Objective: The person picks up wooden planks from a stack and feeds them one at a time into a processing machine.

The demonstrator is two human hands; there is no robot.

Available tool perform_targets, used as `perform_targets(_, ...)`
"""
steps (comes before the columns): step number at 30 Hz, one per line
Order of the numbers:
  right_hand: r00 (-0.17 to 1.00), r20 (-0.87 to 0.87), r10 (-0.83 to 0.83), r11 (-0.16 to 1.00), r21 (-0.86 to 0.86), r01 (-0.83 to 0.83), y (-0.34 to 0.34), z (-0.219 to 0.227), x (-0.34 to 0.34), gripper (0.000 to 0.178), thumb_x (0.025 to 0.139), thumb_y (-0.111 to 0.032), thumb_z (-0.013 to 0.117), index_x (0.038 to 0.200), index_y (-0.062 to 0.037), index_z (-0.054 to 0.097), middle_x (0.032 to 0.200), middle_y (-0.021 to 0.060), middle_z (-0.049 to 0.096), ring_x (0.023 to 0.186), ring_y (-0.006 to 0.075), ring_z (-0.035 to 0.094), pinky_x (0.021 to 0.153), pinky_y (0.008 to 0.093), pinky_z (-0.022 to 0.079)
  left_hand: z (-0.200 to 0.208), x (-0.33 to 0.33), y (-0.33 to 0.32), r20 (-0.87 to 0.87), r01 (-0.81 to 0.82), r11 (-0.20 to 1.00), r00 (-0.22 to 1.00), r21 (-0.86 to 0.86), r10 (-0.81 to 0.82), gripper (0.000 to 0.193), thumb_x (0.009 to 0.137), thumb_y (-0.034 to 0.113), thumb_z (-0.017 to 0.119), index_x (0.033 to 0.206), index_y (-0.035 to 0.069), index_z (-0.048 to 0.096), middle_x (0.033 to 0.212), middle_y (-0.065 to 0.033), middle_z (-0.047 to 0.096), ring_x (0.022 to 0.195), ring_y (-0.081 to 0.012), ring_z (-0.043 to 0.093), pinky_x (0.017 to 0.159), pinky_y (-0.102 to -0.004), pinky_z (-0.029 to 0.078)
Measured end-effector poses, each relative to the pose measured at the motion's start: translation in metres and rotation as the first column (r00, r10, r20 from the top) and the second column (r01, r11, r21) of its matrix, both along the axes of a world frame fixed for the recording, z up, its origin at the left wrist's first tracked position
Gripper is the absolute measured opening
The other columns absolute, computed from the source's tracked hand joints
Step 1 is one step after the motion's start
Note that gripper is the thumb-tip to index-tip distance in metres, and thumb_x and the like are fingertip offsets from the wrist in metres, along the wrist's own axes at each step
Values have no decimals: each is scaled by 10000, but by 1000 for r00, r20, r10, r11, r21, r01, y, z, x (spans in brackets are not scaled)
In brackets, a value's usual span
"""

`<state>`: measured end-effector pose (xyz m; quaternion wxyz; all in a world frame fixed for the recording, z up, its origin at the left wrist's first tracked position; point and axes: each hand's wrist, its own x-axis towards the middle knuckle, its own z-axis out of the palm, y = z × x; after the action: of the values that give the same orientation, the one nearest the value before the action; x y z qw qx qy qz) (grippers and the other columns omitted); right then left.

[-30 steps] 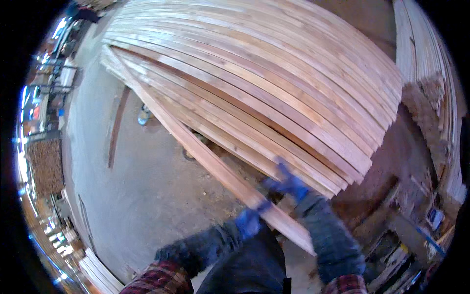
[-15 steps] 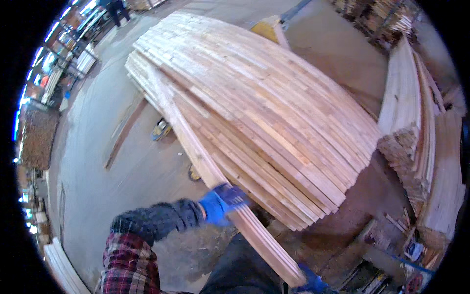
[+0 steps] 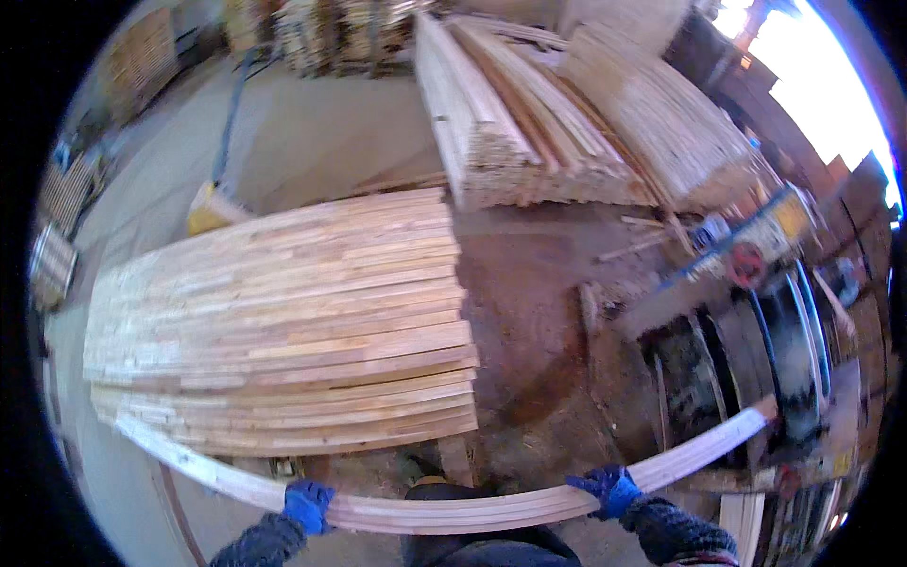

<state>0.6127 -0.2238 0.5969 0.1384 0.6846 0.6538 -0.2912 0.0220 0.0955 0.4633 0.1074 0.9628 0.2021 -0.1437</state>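
Observation:
Several long pale wooden strips [image 3: 453, 515], held together as one bundle, stretch across the front of my body. My left hand [image 3: 309, 507], in a blue glove, is closed around them left of the middle. My right hand [image 3: 609, 491], also gloved in blue, grips the bundle farther right. The left part of the bundle runs along the near edge of a wide stack of wooden strips [image 3: 283, 321]. Its right end reaches over a machine [image 3: 746, 340] with dark curved parts.
Big piles of long boards [image 3: 491, 142] lie beyond the stack at the back right. A yellow object [image 3: 210, 210] stands behind the stack's far edge. Offcuts litter the floor [image 3: 529, 331] near the machine. More timber stacks [image 3: 321, 38] line the back.
The view has swung right, bringing the machine into sight. The bundle, earlier slanting over the stack's left side, now lies crosswise before me, with both hands still on it.

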Motion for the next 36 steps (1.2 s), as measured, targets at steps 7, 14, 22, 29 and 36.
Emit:
perform_targets(7, 975, 199, -94, 888, 460, -8, -107, 32, 117, 1050, 503, -284, 781, 1492, -254, 431, 1402, 137, 527, 1259, 378, 503, 1094, 524, 389, 104, 108, -112, 35, -139, 971, 990, 196, 135, 985, 626, 548, 777, 1441, 106, 444, 1381, -168, 515, 1251, -383, 484, 1099, -554, 309)
perform_targets(14, 965, 166, -203, 710, 704, 28, -133, 49, 146, 1029, 593, -270, 764, 1535, -213, 356, 1571, 145, 362, 1425, 374, 369, 1185, 523, 289, 151, 307, -211, 328, -140, 951, 944, 277, 44, 1020, 569, 607, 774, 1403, 109, 462, 1280, -172, 529, 1209, -345, 487, 1037, -563, 327)
perform_targets(22, 988, 10, 152, 826, 548, -133, -68, 6, 49, 1129, 558, -230, 778, 1570, -287, 280, 1436, 135, 494, 1302, 361, 496, 1118, 493, 363, 143, 401, -275, 445, -45, 997, 893, -55, 65, 1033, 624, 539, 785, 1465, 72, 410, 1342, -202, 535, 1223, -407, 503, 1062, -607, 311)
perform_targets(29, 943, -188, 276, 874, 458, -165, -93, 38, 132, 1103, 547, -60, 730, 1553, -284, 336, 1318, 111, 613, 1143, 329, 620, 1039, 410, 470, 170, 300, -265, 382, -167, 970, 920, 174, 90, 1048, 624, 661, 767, 1395, 17, 467, 1359, -200, 547, 1278, -399, 500, 1087, -594, 322)
perform_targets(36, 991, 58, 122, 785, 606, -133, -118, 25, 218, 934, 570, -103, 767, 1449, -279, 502, 1395, 46, 573, 1269, 327, 541, 1116, 486, 390, 149, 115, -161, 113, -304, 900, 953, 312, 282, 1111, 481, 585, 867, 1371, 35, 493, 1319, -190, 570, 1251, -392, 525, 1065, -573, 362)
